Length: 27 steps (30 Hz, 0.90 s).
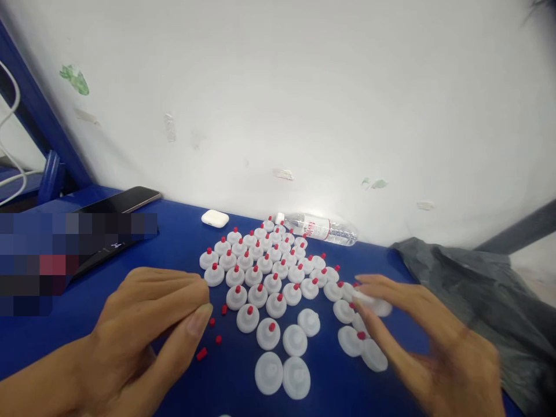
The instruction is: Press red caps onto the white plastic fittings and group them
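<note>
Several white round caps (258, 272) with small red plugs stand in rows on a blue table (182, 243). Nearer me, a few white caps (296, 376) have no plug. Loose red plugs (201, 354) lie beside my left hand (147, 330), which rests at the left of the rows with fingers curled and thumb pressed against them; anything inside is hidden. My right hand (425, 336) hovers over the caps at the right, fingers stretched and slightly blurred, fingertips touching a white cap (373, 304).
A clear water bottle (321, 227) lies against the white wall behind the caps. A white earbud case (215, 218) and a dark phone (124, 200) sit at the back left. A grey plastic bag (473, 284) covers the table's right side.
</note>
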Motion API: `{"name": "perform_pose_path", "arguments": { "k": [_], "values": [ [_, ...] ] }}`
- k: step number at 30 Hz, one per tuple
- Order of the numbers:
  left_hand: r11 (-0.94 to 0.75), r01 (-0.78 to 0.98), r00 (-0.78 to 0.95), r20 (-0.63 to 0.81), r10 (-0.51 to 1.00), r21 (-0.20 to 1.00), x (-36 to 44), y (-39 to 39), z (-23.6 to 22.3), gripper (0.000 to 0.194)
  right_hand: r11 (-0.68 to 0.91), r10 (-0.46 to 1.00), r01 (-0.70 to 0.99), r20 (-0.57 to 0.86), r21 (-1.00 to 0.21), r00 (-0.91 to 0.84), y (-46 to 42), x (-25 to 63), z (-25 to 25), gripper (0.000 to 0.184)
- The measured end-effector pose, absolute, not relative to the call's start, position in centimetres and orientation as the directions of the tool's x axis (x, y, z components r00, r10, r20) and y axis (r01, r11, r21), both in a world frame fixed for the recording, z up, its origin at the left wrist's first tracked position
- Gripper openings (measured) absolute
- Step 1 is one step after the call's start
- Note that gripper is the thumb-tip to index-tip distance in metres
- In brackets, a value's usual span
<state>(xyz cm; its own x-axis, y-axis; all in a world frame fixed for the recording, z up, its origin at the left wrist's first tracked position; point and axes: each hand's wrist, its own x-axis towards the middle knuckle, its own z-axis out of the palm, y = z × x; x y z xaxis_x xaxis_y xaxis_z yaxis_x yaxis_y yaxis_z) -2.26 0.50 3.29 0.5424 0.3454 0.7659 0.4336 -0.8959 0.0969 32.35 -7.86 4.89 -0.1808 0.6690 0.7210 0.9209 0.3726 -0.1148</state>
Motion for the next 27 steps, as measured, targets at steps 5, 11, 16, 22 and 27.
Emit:
{"name": "perform_pose_path", "arguments": {
  "k": [5, 11, 16, 22, 27],
  "values": [
    [-0.875, 0.478, 0.734, 0.515, 0.443, 0.072, -1.8, 1.9, 4.5, 0.024, 0.417, 0.714, 0.904, 0.651, -0.096, -0.260, -6.5, 33.3, 4.3, 0.011],
    [-0.748, 0.661, 0.725, 0.301, 0.620, -0.053, -1.8, 2.5, 2.4, 0.021, 0.410, 0.740, 0.910, 0.605, -0.059, -0.294, -6.5, 32.9, 3.7, 0.015],
    [-0.712, 0.698, 0.709, 0.206, 0.674, -0.071, -2.2, 2.8, 1.5, 0.022, 0.420, 0.762, 0.906, 0.564, -0.055, -0.319, -6.3, 32.9, 3.5, 0.017],
    [-0.719, 0.694, 0.713, 0.192, 0.675, -0.050, -2.1, 3.1, 1.3, 0.019, 0.399, 0.766, 0.916, 0.566, -0.047, -0.305, -6.6, 33.7, 4.5, 0.016],
    [-0.715, 0.698, 0.701, 0.248, 0.669, -0.041, -2.3, 3.3, 1.7, 0.027, 0.478, 0.705, 0.867, 0.528, 0.138, -0.473, -6.6, 33.7, 5.6, 0.028]
  ]
}}
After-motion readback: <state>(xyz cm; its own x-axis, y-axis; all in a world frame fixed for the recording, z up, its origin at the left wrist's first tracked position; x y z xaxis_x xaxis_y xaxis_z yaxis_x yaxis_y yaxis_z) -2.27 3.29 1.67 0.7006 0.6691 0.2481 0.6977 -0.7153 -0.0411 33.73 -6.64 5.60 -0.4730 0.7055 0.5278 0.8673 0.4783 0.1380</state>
